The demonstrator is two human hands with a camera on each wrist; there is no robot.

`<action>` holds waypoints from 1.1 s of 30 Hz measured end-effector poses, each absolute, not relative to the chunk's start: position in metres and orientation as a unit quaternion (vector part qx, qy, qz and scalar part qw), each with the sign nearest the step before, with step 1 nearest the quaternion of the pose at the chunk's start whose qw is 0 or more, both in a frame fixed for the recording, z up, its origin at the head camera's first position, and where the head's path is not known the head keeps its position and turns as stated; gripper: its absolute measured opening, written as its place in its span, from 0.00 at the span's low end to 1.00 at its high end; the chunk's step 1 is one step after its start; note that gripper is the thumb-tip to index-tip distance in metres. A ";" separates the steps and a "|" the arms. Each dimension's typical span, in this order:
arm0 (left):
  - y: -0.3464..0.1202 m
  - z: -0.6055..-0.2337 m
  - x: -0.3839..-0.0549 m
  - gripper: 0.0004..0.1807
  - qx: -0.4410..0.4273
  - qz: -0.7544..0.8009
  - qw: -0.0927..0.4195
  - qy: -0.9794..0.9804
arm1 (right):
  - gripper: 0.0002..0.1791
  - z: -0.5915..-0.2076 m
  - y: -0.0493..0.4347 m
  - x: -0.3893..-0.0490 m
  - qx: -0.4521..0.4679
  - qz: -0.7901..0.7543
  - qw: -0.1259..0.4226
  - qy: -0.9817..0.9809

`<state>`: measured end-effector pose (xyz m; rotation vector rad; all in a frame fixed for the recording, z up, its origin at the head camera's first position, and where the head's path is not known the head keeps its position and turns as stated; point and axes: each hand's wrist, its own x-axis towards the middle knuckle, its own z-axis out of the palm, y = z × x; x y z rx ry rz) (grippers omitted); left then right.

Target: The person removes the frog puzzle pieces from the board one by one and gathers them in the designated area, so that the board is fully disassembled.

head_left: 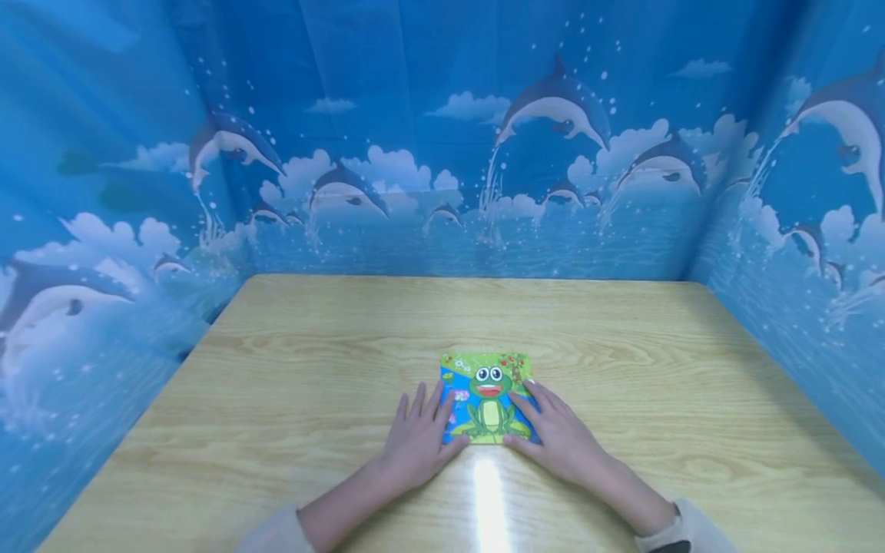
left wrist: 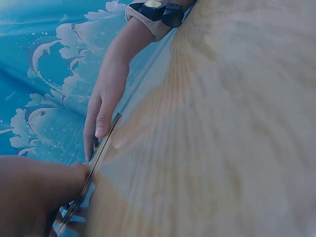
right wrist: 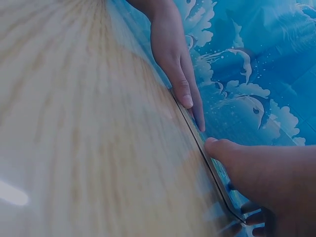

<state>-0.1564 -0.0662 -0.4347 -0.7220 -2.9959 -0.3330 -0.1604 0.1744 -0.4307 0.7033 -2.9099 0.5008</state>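
A small square board with a green frog picture [head_left: 489, 403] lies flat on the wooden table. My left hand [head_left: 418, 447] rests at its left side, fingers spread and straight, thumb on the lower left corner. Mirroring it, my right hand [head_left: 565, 444] lies over the right edge, with fingertips on the picture and the thumb at the lower edge. From the left wrist view, the board's thin dark edge [left wrist: 90, 178] runs between the two hands. Part of the left hand [left wrist: 44, 190] fills the lower left there. The right wrist view shows the right thumb [right wrist: 222, 149] on the rim.
The light wood-grain table [head_left: 332, 361] stretches around the board. A blue curtain with dolphins and clouds [head_left: 415, 153] encloses its back and both sides. Glare from a light [head_left: 489, 499] shines on the tabletop in front of the board.
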 end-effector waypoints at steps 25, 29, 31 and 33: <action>-0.073 -0.431 -0.185 0.42 -0.168 -0.126 0.010 -0.978 | 0.21 -0.401 0.133 -0.214 0.255 0.262 0.048 -0.930; -0.070 -0.434 -0.186 0.42 -0.154 -0.125 -0.002 -0.980 | 0.14 -0.403 0.119 -0.230 0.245 0.279 0.024 -0.928; -0.069 -0.434 -0.186 0.42 -0.153 -0.124 -0.002 -0.980 | 0.11 -0.405 0.113 -0.237 0.241 0.282 0.022 -0.928; -0.067 -0.434 -0.185 0.42 -0.154 -0.119 -0.003 -0.981 | 0.10 -0.408 0.109 -0.243 0.238 0.280 0.029 -0.930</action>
